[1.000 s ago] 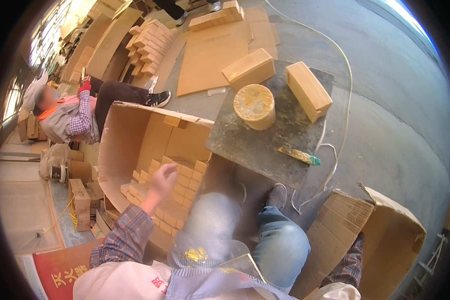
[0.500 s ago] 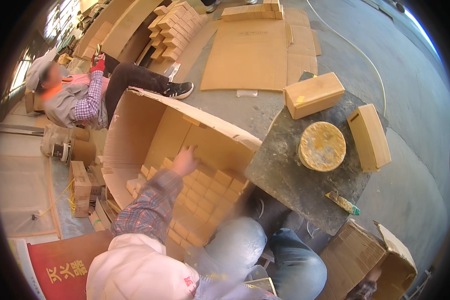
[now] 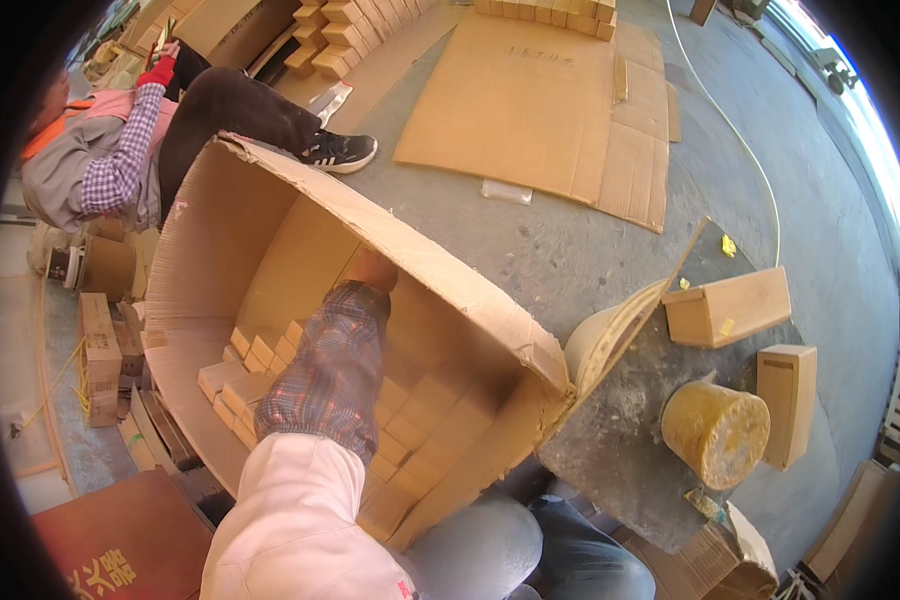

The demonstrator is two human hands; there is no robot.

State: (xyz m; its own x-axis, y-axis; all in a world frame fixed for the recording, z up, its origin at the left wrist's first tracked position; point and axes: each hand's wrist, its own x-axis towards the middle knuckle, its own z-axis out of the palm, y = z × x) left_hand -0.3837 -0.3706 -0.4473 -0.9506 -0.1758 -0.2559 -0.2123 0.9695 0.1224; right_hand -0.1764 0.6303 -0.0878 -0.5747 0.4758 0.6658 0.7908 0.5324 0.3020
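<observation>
My left hand (image 3: 375,268) reaches deep into a large open cardboard carton (image 3: 220,230), close to its far inner wall. Its fingers are mostly hidden by the wrist and shadow. Beneath my plaid sleeve lie rows of small tan wooden-looking blocks (image 3: 235,385) on the carton's bottom. Nothing shows of my right hand. To the right, a dark stained board (image 3: 620,440) bears two wooden boxes, one lying lengthwise (image 3: 727,307) and one beside it (image 3: 785,405). A round pot with a crusted yellow top (image 3: 715,430) stands near them.
At the left sits another person (image 3: 100,160) with a shoe (image 3: 340,150) behind the carton. A flattened cardboard sheet (image 3: 530,110) lies on the floor beyond. Stacked blocks (image 3: 340,45) stand at the back. A red box (image 3: 130,540) is at lower left; a torn carton (image 3: 705,560) at lower right.
My left hand has gone deeper into the carton, toward its far wall. The view has shifted, so the board appears lower and further right. My right hand, earlier in the lower-right carton, is out of sight.
</observation>
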